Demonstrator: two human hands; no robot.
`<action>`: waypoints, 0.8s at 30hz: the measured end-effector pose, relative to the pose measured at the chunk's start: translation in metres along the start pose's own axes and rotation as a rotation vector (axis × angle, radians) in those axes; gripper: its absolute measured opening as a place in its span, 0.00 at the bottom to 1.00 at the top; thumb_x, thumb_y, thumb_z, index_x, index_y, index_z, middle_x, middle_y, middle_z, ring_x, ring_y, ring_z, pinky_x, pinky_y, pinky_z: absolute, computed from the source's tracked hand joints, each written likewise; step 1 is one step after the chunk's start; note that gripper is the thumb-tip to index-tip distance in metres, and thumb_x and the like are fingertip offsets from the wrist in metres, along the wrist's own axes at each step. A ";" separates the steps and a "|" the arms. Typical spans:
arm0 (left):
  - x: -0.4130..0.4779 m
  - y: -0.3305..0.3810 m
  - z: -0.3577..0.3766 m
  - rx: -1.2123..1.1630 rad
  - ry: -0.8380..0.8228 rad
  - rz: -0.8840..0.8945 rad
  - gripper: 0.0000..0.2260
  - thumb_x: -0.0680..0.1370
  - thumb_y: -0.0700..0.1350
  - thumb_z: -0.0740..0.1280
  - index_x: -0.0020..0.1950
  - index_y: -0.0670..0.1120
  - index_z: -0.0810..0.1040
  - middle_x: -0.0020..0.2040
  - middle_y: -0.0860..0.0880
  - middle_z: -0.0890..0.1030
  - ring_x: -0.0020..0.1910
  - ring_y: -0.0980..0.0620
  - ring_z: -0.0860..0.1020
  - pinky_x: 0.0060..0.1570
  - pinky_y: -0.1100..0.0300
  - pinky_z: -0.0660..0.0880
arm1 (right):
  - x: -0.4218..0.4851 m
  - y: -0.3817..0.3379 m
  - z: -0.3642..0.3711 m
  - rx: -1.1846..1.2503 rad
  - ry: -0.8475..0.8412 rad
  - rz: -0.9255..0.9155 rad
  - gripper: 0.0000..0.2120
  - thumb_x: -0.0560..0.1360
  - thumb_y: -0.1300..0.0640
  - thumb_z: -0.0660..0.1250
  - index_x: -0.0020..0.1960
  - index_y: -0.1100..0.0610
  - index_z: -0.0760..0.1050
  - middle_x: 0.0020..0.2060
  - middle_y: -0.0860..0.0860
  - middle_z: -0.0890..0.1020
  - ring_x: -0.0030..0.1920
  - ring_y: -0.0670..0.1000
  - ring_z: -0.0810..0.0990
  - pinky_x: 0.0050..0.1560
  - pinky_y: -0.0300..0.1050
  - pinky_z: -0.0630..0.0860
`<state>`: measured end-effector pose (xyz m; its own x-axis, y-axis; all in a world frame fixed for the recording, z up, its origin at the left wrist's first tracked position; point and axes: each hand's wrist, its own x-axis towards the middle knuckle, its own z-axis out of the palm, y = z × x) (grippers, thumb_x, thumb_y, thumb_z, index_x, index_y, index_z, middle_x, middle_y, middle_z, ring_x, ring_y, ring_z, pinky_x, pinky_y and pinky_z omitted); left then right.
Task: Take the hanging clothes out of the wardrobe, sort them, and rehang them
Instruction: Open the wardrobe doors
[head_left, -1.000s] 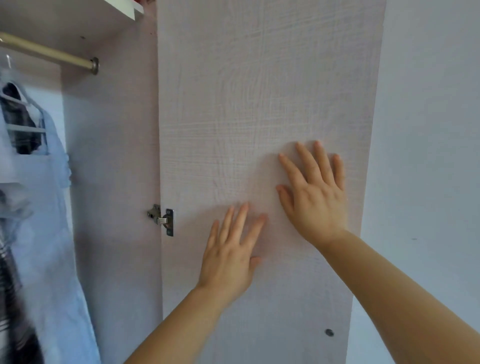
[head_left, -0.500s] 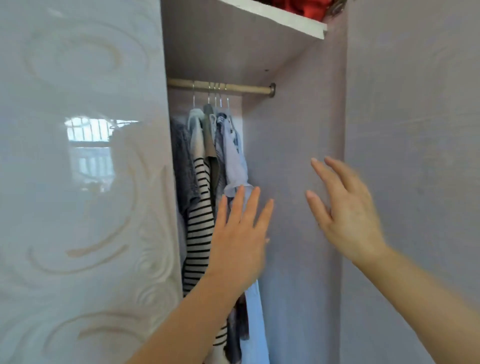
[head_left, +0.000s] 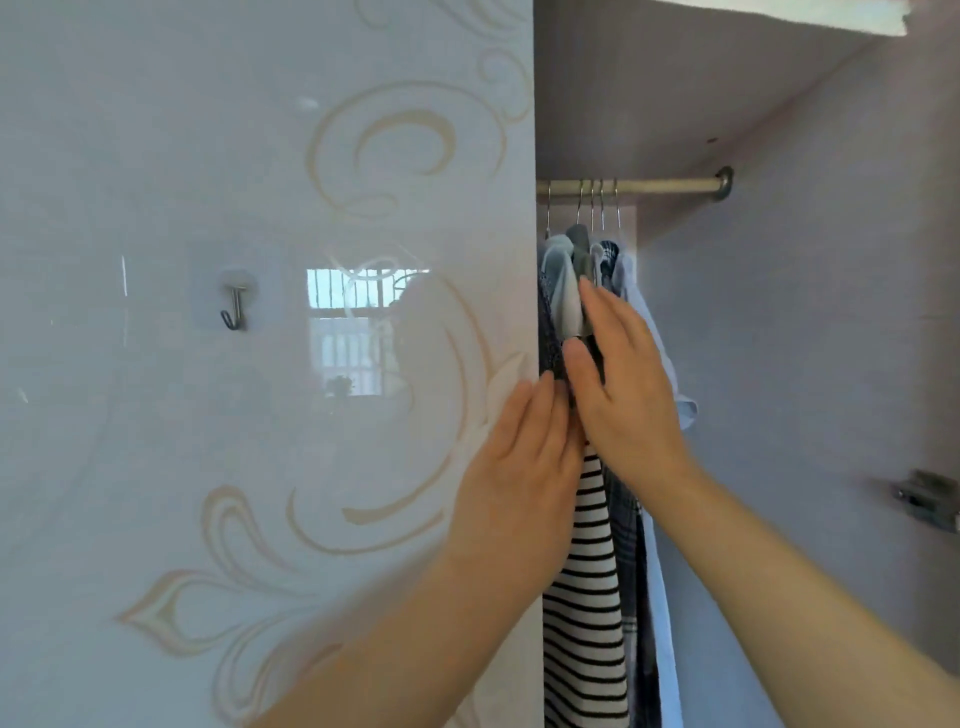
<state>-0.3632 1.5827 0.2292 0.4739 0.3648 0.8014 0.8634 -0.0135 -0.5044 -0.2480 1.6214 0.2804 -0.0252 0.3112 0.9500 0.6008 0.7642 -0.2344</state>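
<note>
Head view: the hanging clothes (head_left: 584, 571) drop straight down from the rod (head_left: 665, 185), bunched just right of the glossy door (head_left: 260, 364). The right hand (head_left: 628, 400), fingers straight, lies on them. The left hand (head_left: 519, 467), equally flat, rests at the door edge.

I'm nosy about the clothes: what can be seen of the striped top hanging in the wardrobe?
The striped top is white with thin black horizontal stripes, seemingly a soft knit. It hangs straight down beside the edge of the closed door, a dark checked garment close on its right. Its upper part and hanger are hidden behind the left hand and right hand, both with straight fingers at the clothes. Its hem runs out of frame.
</note>
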 end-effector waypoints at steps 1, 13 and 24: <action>-0.001 0.001 0.001 0.035 -0.012 -0.006 0.29 0.77 0.39 0.37 0.68 0.40 0.71 0.68 0.41 0.71 0.70 0.43 0.66 0.73 0.47 0.45 | 0.005 -0.002 0.004 0.053 -0.016 -0.012 0.25 0.78 0.48 0.50 0.75 0.51 0.57 0.73 0.48 0.63 0.72 0.44 0.58 0.71 0.38 0.54; -0.006 0.011 -0.014 0.157 -0.079 -0.087 0.23 0.79 0.42 0.44 0.67 0.41 0.72 0.66 0.43 0.74 0.70 0.45 0.65 0.72 0.46 0.50 | 0.035 -0.019 0.011 0.994 -0.277 0.103 0.20 0.82 0.56 0.52 0.74 0.51 0.59 0.65 0.35 0.67 0.64 0.29 0.65 0.63 0.26 0.62; -0.035 0.011 -0.088 0.350 -0.026 0.000 0.19 0.77 0.49 0.62 0.64 0.41 0.77 0.66 0.45 0.75 0.71 0.46 0.64 0.72 0.44 0.54 | 0.016 -0.054 -0.018 1.332 -0.357 0.011 0.26 0.76 0.46 0.54 0.72 0.49 0.60 0.67 0.38 0.68 0.68 0.36 0.64 0.70 0.36 0.61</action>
<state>-0.3549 1.4879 0.2232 0.4659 0.3881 0.7952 0.7493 0.3049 -0.5878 -0.2671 1.5748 0.3118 -0.3484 0.2926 0.8905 -0.6039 0.6565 -0.4520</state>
